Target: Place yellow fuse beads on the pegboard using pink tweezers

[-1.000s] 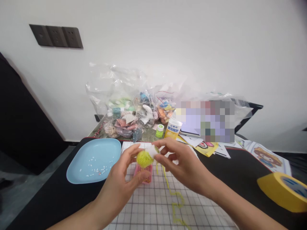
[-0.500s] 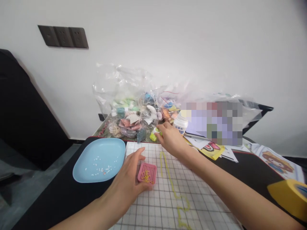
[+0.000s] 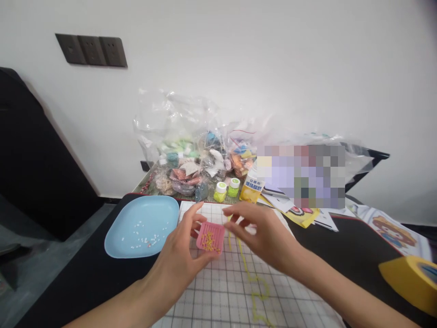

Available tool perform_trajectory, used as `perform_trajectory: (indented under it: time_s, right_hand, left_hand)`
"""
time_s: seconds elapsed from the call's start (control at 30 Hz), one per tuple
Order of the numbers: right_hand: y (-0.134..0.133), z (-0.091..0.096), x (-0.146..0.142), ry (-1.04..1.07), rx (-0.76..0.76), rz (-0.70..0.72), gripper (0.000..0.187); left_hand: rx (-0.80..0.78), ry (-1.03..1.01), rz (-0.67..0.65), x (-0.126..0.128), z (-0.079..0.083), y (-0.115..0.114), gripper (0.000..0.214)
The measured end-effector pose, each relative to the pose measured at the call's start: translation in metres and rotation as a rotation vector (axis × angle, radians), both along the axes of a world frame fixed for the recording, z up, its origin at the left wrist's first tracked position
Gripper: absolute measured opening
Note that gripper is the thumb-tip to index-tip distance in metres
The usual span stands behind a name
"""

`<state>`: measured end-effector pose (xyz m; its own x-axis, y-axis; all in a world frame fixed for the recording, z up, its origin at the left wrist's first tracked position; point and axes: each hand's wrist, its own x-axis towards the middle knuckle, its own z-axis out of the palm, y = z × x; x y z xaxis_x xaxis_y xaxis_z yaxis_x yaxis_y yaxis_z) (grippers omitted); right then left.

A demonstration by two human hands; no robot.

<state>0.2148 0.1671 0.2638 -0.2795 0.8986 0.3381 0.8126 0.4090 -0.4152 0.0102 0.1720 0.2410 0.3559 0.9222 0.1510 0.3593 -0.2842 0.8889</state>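
A small pink ridged tray [image 3: 210,230] with a scatter of tiny yellow beads [image 3: 209,241] is held at its left and lower edges by my left hand [image 3: 184,246]. It hangs slightly tilted over the white gridded board [image 3: 218,291]. Just right of the tray is my right hand [image 3: 257,228], thumb and fingers curved but apart, with nothing visible between them; whether the fingertips touch the tray's edge I cannot tell. A line of yellow-green beads [image 3: 247,269] runs down the board, partly behind my right hand.
A blue plate [image 3: 119,218] holding small white beads lies at left. Two small white-lidded jars [image 3: 220,192] with yellow and green contents stand behind the board, beside a yogurt bottle [image 3: 251,189]. Behind are bead bags [image 3: 184,175]; papers [image 3: 305,216] and a yellow tape roll [image 3: 409,282] lie right.
My right hand has left the yellow jar and come back toward me to the tray's right side. My left hand has closed on the pink tray and raised it a little.
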Motion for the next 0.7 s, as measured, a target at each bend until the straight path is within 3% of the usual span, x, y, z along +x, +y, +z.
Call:
perform_trajectory:
  time_s: [0.07, 0.17, 0.3, 0.43, 0.57, 0.7]
  right_hand:
    - [-0.019, -0.008, 0.003, 0.106, -0.010, 0.118, 0.041]
    - [-0.036, -0.022, 0.005, 0.183, -0.034, 0.143, 0.062]
    - [-0.045, -0.034, -0.002, 0.293, -0.002, 0.148, 0.047]
    - [-0.049, -0.033, -0.007, 0.375, 0.042, 0.171, 0.036]
    - [-0.047, -0.029, 0.001, 0.390, 0.101, 0.090, 0.035]
    - [-0.046, -0.028, 0.007, 0.384, 0.137, -0.032, 0.036]
  left_hand:
    - [0.000, -0.032, -0.017, 0.000, 0.000, -0.002, 0.071]
    - [-0.003, -0.095, -0.093, 0.001, -0.001, -0.006, 0.071]
    - [-0.084, -0.183, -0.191, 0.002, -0.001, -0.009, 0.074]
    - [-0.159, -0.280, -0.225, 0.002, 0.000, -0.012, 0.077]
    - [-0.091, -0.267, -0.193, 0.000, -0.005, -0.013, 0.081]
    - [-0.026, -0.251, -0.160, 0.000, -0.007, -0.010, 0.061]
